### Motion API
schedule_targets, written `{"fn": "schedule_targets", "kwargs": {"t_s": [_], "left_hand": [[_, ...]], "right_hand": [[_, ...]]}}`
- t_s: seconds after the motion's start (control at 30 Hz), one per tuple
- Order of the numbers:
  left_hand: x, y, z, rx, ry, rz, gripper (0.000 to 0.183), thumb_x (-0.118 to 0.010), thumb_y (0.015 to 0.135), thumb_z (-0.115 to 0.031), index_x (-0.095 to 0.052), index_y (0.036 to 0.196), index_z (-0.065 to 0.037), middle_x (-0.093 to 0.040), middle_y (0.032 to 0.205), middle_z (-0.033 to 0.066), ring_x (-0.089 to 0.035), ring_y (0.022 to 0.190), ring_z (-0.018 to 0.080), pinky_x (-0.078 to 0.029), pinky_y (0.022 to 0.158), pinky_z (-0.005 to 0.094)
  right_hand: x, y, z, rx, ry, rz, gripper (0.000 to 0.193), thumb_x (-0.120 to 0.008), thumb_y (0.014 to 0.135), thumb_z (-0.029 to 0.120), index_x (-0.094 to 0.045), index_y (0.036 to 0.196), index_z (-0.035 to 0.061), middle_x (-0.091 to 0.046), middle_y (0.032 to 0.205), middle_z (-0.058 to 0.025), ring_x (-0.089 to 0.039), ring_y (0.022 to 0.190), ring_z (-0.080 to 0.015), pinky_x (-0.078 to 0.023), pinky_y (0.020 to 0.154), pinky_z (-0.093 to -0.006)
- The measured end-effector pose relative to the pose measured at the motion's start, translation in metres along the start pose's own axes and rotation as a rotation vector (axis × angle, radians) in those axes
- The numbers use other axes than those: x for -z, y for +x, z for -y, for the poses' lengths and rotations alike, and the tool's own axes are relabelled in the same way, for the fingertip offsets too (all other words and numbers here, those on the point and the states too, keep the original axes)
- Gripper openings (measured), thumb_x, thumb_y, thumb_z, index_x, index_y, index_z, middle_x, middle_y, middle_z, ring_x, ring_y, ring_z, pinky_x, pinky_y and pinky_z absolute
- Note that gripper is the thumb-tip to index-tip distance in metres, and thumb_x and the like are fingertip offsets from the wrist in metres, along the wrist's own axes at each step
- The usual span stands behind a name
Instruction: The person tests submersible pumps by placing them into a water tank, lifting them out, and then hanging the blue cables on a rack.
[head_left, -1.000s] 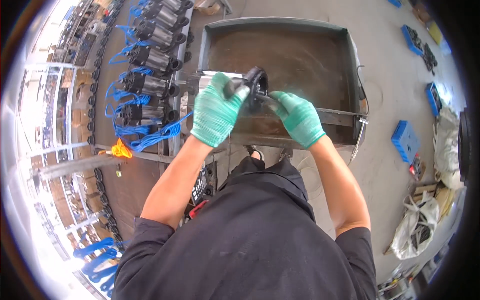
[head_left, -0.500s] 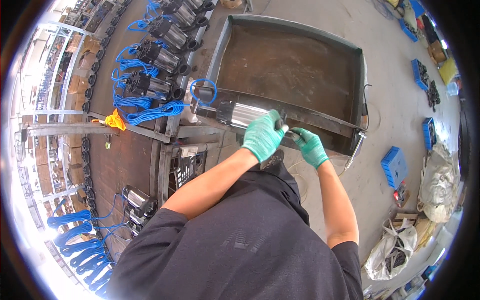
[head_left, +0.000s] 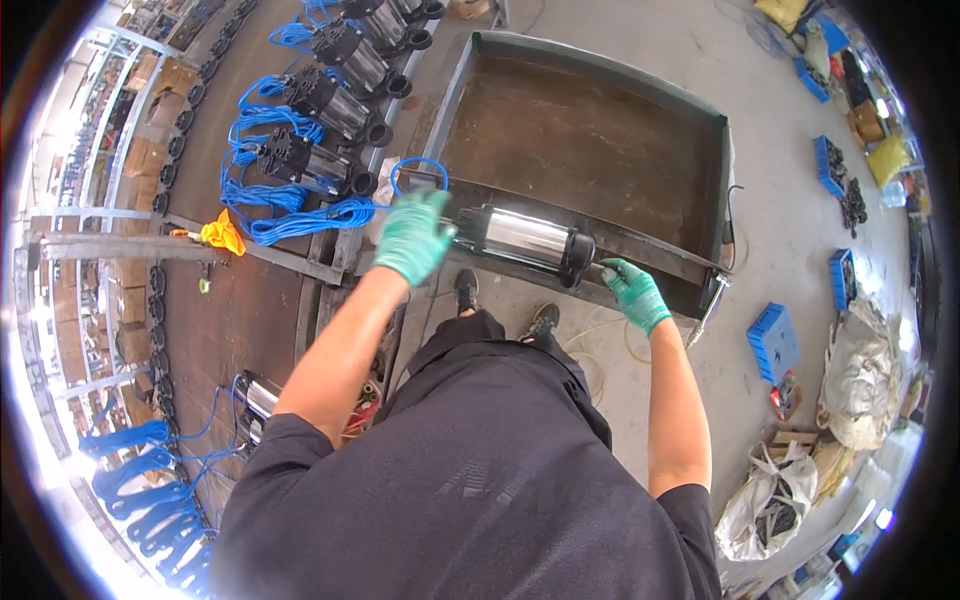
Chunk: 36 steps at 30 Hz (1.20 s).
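A steel-bodied pump (head_left: pixel 525 238) lay on its side along the near rim of the rusty metal tray (head_left: pixel 600 130). The left hand (head_left: pixel 412 236), in a green glove, gripped its left end, fingers closed over it. The right hand (head_left: pixel 635 292), also gloved, rested by the black right end; whether its fingers gripped could not be told. Similar pumps with blue cables (head_left: pixel 300 165) lay on the worktop (head_left: pixel 215 320) to the left.

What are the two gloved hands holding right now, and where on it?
A shiny metal cylinder pump lying across the rim of the rusty metal tray. The left hand grips its left end; the right hand is at its dark right end.
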<state>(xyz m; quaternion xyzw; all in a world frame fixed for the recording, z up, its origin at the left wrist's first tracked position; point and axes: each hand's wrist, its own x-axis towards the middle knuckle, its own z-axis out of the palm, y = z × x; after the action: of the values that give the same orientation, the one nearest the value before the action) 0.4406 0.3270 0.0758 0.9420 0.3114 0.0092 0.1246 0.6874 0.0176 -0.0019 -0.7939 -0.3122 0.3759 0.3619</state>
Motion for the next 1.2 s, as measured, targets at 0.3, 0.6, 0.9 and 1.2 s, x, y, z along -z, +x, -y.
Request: {"fn": "schedule_targets", "kwargs": {"t_s": [0.3,0.6,0.9,1.2], "left_hand": [[-0.025,0.021,0.105,-0.193,-0.08,0.306,0.057,-0.073,0.08,-0.008,-0.057,0.135,-0.004,-0.062,0.123,0.0206,-0.063,0.109,0.0398,-0.052,0.094,0.0451],[-0.027,0.021,0.121,-0.247,-0.283,0.356,0.072,-0.072,0.087,-0.014,-0.042,0.152,-0.008,-0.052,0.144,0.0228,-0.057,0.125,0.0404,-0.048,0.104,0.0439],[-0.039,0.022,0.142,-0.385,-0.372,0.315,0.068,-0.072,0.092,-0.022,-0.042,0.151,-0.006,-0.054,0.139,0.0212,-0.059,0.12,0.0407,-0.051,0.099,0.0444],[-0.065,0.028,0.157,-0.595,-0.301,0.118,0.063,-0.074,0.089,-0.024,-0.051,0.144,-0.005,-0.058,0.133,0.0166,-0.062,0.116,0.0342,-0.056,0.092,0.0391]], "right_hand": [[0.001,-0.007,0.013,-0.199,0.043,-0.021,0.026,-0.066,0.101,0.02,-0.068,0.121,0.0029,-0.071,0.098,-0.0023,-0.057,0.089,-0.0119,-0.049,0.084,-0.0291],[0.003,-0.008,0.019,-0.251,-0.059,-0.041,0.023,-0.066,0.101,0.02,-0.069,0.118,0.0049,-0.062,0.084,0.0044,-0.049,0.071,-0.0089,-0.045,0.067,-0.0273],[-0.039,0.035,0.141,0.058,-0.452,-0.309,0.03,-0.064,0.096,0.026,-0.07,0.113,0.0021,-0.068,0.114,-0.0182,-0.065,0.106,-0.0349,-0.051,0.094,-0.0422],[-0.049,0.04,0.138,-0.019,-0.62,-0.355,0.022,-0.061,0.091,0.018,-0.074,0.103,0.0055,-0.068,0.11,-0.0153,-0.065,0.102,-0.0356,-0.052,0.092,-0.0444]]}}
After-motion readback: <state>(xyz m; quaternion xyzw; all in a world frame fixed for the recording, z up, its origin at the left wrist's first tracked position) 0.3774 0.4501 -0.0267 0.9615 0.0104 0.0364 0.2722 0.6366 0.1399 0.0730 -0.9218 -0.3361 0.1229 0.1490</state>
